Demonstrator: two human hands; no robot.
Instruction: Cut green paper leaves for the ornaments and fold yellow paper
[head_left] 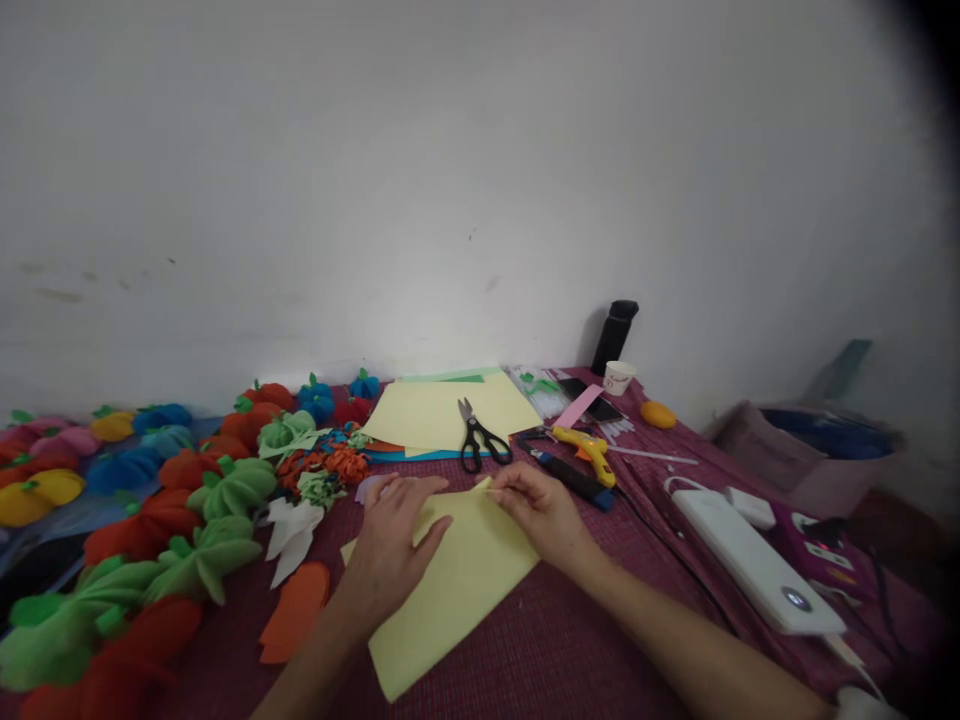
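A pale yellow paper sheet (457,585) lies folded on the maroon cloth (570,650) in front of me. My left hand (390,545) rests flat on its left part, fingers stretched out and pressing it down. My right hand (536,505) pinches the sheet's upper folded corner between thumb and fingers. Just beyond the hands lie black scissors (480,440) on a stack of yellow, green and blue sheets (435,410).
A yellow glue gun (589,450) and a dark cutter (574,478) lie right of the scissors. Colourful paper pumpkins (187,480) crowd the left. A white power bank (757,560), a paper cup (619,377), a black bottle (615,335) and an orange fruit (658,414) sit right.
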